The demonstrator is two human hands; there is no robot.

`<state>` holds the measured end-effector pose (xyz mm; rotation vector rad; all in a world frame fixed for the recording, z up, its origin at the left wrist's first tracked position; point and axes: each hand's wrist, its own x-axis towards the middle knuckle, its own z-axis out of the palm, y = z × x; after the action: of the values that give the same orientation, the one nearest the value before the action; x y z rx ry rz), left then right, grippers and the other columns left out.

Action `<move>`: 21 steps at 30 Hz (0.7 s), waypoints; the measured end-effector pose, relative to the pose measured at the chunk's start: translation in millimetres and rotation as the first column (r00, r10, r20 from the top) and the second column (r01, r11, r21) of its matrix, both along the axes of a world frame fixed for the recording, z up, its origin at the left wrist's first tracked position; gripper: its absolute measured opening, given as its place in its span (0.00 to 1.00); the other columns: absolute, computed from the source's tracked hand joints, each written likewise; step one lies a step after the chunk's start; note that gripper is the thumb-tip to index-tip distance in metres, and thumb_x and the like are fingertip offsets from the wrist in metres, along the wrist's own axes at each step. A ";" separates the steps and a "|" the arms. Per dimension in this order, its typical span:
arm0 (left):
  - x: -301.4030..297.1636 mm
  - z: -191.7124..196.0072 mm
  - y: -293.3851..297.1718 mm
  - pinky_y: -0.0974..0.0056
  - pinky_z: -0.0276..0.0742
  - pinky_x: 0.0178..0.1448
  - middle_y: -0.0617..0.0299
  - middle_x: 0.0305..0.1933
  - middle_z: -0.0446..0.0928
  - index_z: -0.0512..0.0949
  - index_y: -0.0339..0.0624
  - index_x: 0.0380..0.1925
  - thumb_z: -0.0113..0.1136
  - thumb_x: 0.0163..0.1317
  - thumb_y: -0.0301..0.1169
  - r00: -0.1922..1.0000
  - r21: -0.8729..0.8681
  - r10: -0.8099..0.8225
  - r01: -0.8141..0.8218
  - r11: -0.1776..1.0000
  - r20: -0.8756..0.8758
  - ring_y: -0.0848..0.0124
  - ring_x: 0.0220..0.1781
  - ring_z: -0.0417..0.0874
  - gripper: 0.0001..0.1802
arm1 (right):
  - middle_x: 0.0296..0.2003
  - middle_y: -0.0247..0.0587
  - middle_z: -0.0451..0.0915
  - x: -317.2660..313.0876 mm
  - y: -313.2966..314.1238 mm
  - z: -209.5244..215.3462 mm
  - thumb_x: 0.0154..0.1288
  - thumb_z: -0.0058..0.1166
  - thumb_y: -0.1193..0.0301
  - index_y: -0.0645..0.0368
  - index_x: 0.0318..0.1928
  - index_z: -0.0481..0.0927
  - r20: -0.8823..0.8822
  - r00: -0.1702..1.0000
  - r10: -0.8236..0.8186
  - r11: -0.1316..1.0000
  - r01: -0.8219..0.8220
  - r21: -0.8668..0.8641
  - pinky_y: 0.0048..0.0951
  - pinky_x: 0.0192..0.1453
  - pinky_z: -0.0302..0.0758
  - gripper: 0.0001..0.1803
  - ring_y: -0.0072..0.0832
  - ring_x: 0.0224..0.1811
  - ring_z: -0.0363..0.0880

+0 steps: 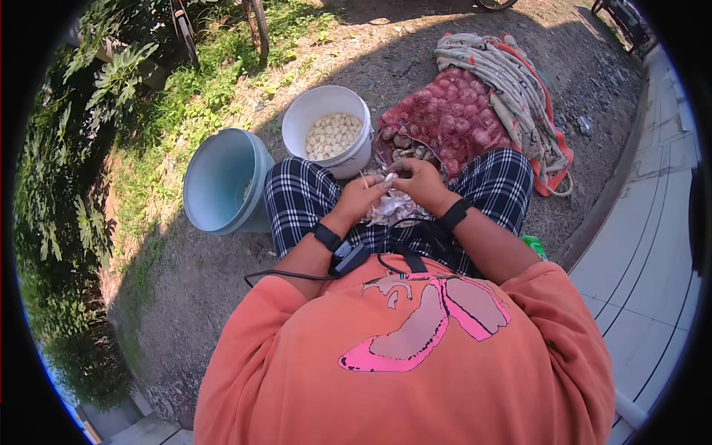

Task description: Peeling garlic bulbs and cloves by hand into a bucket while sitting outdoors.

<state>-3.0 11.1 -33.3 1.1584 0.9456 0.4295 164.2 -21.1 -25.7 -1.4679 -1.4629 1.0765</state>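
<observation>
My left hand [360, 196] and my right hand [420, 182] meet between my knees, fingers pinched together. Between their fingertips is a small whitish garlic clove [390, 178], partly covered by the fingers. Papery white and pinkish garlic skins [397, 209] lie in a heap just below the hands. Past my right hand, a red mesh sack [452, 111] full of garlic bulbs lies on its side, its mouth toward me with some bulbs [410, 150] showing there. Beyond my left hand stands a white bucket [290, 127] holding many peeled cloves [333, 136].
A pale blue bucket [222, 178] stands left of my left knee, with a little pale matter inside. A crumpled cream and orange cloth [519, 89] lies beyond the sack. Something green [534, 246] is by my right thigh. Weeds [211, 96] grow at left; pale tiles [645, 230] run along the right.
</observation>
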 end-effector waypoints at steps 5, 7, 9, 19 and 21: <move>-4.2 9.1 0.7 0.76 0.68 0.28 0.68 0.27 0.74 0.75 0.38 0.35 0.56 0.55 0.35 0.989 -0.183 0.001 0.027 0.983 0.150 0.82 0.25 0.71 0.13 | 0.32 0.36 0.77 0.2 2.0 12.0 0.49 0.55 0.76 0.64 0.36 0.77 -0.150 0.984 0.092 0.995 -0.098 -0.030 0.22 0.41 0.70 0.11 0.20 0.35 0.74; -5.1 9.7 0.1 0.76 0.70 0.30 0.67 0.29 0.75 0.75 0.38 0.35 0.57 0.54 0.33 0.976 -0.193 0.011 0.032 0.981 0.219 0.81 0.26 0.73 0.12 | 0.32 0.36 0.77 1.4 2.5 14.2 0.50 0.54 0.76 0.64 0.37 0.78 -0.260 0.961 0.097 0.989 -0.122 -0.079 0.22 0.43 0.70 0.11 0.20 0.36 0.73; -7.6 5.8 0.3 0.74 0.72 0.34 0.66 0.31 0.76 0.74 0.37 0.36 0.58 0.53 0.30 0.982 -0.180 -0.024 0.058 0.982 0.190 0.79 0.29 0.75 0.11 | 0.31 0.37 0.79 2.6 3.0 14.2 0.51 0.55 0.73 0.64 0.35 0.79 -0.318 0.940 0.127 0.983 -0.162 -0.088 0.21 0.40 0.71 0.10 0.19 0.34 0.74; -3.8 7.3 -2.7 0.75 0.70 0.33 0.65 0.31 0.76 0.74 0.37 0.37 0.53 0.57 0.31 0.973 -0.264 0.053 0.008 0.964 0.223 0.79 0.29 0.75 0.11 | 0.29 0.32 0.76 1.2 3.8 6.4 0.54 0.49 0.75 0.63 0.35 0.77 -0.362 0.931 0.054 0.989 -0.101 -0.112 0.18 0.36 0.68 0.08 0.17 0.30 0.71; -4.2 4.1 -1.5 0.74 0.71 0.34 0.64 0.31 0.76 0.74 0.36 0.37 0.53 0.57 0.31 0.978 -0.183 0.058 -0.020 0.983 0.201 0.78 0.30 0.75 0.11 | 0.27 0.31 0.75 -0.3 3.5 3.1 0.55 0.49 0.74 0.62 0.35 0.77 -0.371 0.928 -0.009 0.988 -0.050 -0.148 0.17 0.32 0.68 0.08 0.15 0.27 0.70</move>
<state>-7.1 9.6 -29.2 0.9137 0.8096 0.4764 163.9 -17.6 -22.6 -1.2653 -1.1484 1.4212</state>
